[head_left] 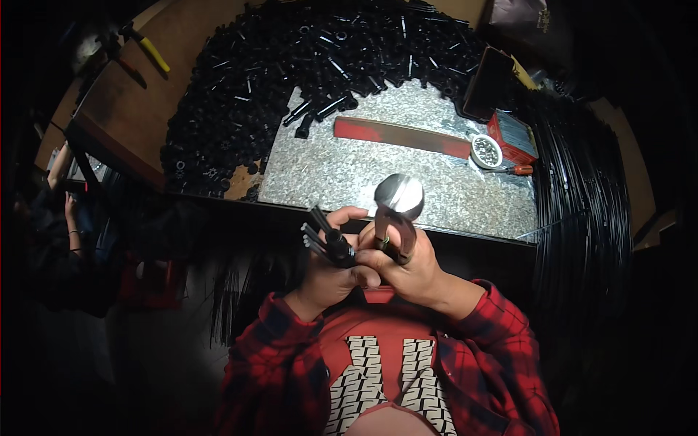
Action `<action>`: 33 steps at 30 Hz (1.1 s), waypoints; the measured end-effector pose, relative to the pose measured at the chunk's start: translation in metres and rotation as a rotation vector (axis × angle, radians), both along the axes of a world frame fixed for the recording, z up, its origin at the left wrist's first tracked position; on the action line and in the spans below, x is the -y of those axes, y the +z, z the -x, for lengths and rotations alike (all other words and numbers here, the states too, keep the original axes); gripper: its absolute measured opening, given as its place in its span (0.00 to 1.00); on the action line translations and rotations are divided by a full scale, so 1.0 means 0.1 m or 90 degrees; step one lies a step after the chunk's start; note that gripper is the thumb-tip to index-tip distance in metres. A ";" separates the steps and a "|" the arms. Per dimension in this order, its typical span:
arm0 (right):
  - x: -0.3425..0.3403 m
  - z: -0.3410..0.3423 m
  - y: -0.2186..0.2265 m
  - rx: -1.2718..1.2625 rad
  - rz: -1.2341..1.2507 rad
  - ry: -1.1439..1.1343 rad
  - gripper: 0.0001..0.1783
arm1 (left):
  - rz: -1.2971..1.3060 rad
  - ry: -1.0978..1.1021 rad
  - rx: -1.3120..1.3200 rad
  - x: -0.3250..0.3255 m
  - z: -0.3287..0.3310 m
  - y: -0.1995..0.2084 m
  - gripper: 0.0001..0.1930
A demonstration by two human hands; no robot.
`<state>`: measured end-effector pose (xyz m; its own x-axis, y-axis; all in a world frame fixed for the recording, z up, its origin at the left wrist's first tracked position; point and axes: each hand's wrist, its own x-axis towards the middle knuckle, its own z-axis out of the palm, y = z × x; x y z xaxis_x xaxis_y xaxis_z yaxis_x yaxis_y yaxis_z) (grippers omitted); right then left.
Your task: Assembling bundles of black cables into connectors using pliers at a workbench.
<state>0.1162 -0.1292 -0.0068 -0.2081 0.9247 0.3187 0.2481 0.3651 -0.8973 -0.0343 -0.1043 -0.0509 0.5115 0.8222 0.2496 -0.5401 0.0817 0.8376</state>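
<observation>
My left hand [323,280] is closed round a bundle of short black rods [320,232] with pale tips, gathered at a black cylindrical piece. My right hand [414,272] grips a pliers-like tool [396,221] with two dark reddish-brown arms and a round, shiny metal head pointing away from me. Both hands meet in front of my chest, just off the near edge of the workbench, the fingers of the right touching the held bundle. Exactly where the tool's lower ends lie is hidden by my fingers.
A speckled metal plate [313,174] covers the bench. Behind it rises a heap of black tubular parts [240,94]. A red-brown bar [400,135], white cup of small metal pieces [486,151], red box [512,138], screwdriver [520,170] and long black rods [582,189] lie rightward. Another person's arm [70,214] shows left.
</observation>
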 end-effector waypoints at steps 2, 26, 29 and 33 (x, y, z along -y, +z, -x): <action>0.02 0.01 -0.01 0.009 -0.014 -0.001 0.08 | 0.048 -0.049 -0.039 -0.03 0.05 0.04 0.47; 0.04 -0.19 0.20 0.213 0.228 0.037 0.29 | 0.028 -0.034 -0.006 -0.25 0.41 -0.13 0.54; 0.14 -0.42 0.04 0.316 -0.077 0.021 0.34 | 0.041 -0.002 0.043 -0.28 0.45 -0.16 0.52; 0.36 -0.48 0.33 0.492 -0.042 -0.004 0.41 | 0.048 -0.035 0.037 -0.33 0.54 -0.15 0.48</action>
<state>0.1639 -0.1653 0.0261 -0.3891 0.9105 0.1400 0.7968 0.4089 -0.4448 -0.0879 -0.0714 -0.0655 0.5425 0.8112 0.2181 -0.5802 0.1741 0.7956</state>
